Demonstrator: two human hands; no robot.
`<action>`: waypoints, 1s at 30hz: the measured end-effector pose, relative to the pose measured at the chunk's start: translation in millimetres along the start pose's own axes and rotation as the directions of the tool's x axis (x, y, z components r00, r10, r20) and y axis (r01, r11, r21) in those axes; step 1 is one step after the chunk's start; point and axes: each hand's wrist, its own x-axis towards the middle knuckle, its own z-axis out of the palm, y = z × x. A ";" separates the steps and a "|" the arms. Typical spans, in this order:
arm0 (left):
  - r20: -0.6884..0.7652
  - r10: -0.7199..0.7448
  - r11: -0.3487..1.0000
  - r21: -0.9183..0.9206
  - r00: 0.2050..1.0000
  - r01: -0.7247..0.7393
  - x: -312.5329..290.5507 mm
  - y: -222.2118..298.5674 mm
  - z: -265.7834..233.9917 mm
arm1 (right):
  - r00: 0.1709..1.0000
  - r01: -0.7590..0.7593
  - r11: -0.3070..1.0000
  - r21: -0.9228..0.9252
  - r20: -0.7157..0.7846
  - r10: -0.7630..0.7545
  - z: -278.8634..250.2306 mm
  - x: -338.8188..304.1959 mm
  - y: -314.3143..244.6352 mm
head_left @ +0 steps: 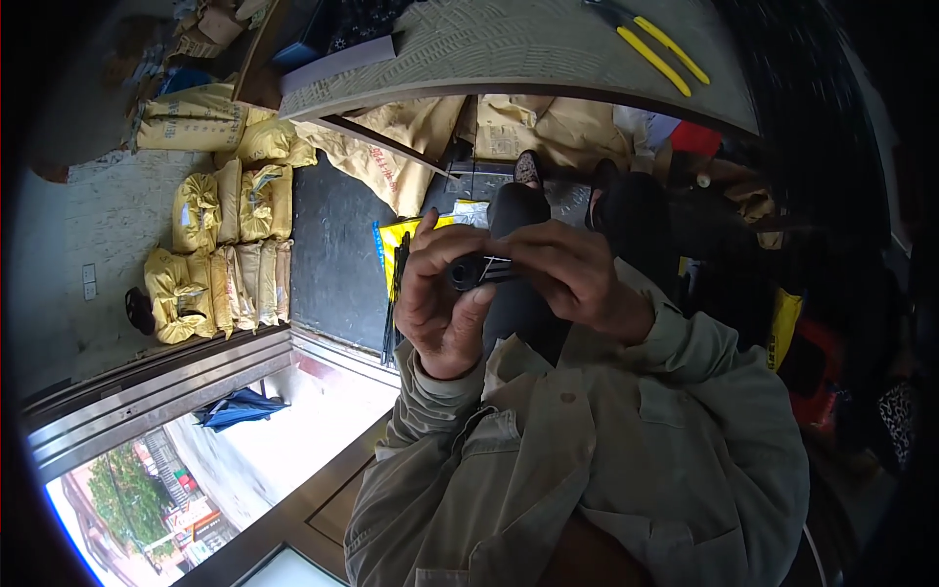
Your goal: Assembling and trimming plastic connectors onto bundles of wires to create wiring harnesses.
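Nearest the camera, black part (468, 272) held in mid-air, wrapped by thumb and curled fingers of left hand (440, 305), pinched by narrowed fingertips of right hand (577, 279) beside thin white strand (497, 258). Probably mid-adjustment; next likely calling for steady left hold, fine right-hand movement. Beyond, yellow-handled pliers (653, 62) by near edge of tabletop (509, 49), toward right corner.

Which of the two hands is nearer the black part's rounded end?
The left hand: its fingers and thumb flank that end of the black part, while the right hand is toward the opposite end.
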 end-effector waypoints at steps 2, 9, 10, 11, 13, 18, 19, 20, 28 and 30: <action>-0.005 -0.010 1.000 -0.027 1.000 0.010 -0.1 -0.8 3.3 | 0.999 0.025 0.998 0.050 -0.030 -0.024 -0.7 -1.5 1.0; 0.014 -0.090 0.979 -0.180 0.996 0.091 6.7 2.1 11.5 | 0.999 -0.044 0.988 0.147 -0.020 0.047 -5.4 -3.0 -1.4; 0.083 -0.093 0.973 -0.203 0.992 0.108 11.3 1.6 10.7 | 0.999 -0.035 0.988 0.152 -0.024 0.039 -5.9 -2.1 -1.5; 0.149 -0.093 0.966 -0.225 0.984 0.125 15.9 0.9 10.2 | 0.999 -0.038 0.989 0.146 -0.010 0.040 -6.8 -1.2 -1.7; 0.204 -0.088 0.956 -0.257 0.975 0.140 19.9 -3.9 11.0 | 1.000 -0.030 0.989 0.142 0.010 0.029 -8.3 0.3 -1.7; 0.180 -0.013 0.944 -0.322 0.984 0.071 23.5 -16.5 13.9 | 0.940 -0.219 0.956 0.193 0.305 0.154 -33.8 18.1 3.1; 0.169 -0.007 0.926 -0.372 0.986 0.070 24.0 -18.5 15.1 | 0.943 -0.177 0.983 0.038 0.292 0.159 -46.4 32.6 8.0; 0.157 0.000 0.905 -0.420 0.988 0.067 24.4 -20.4 15.7 | 0.948 -0.130 0.985 -0.116 0.278 0.158 -62.4 49.3 18.2; 0.033 -0.202 0.774 -0.608 0.979 0.180 4.6 -16.0 19.3 | 0.966 -0.090 0.087 -0.992 -0.066 0.251 -126.2 82.5 118.5; 0.024 -0.169 0.798 -0.583 0.985 0.151 2.3 -17.7 11.4 | 0.963 -0.092 0.096 -0.991 -0.064 0.261 -132.4 85.9 119.4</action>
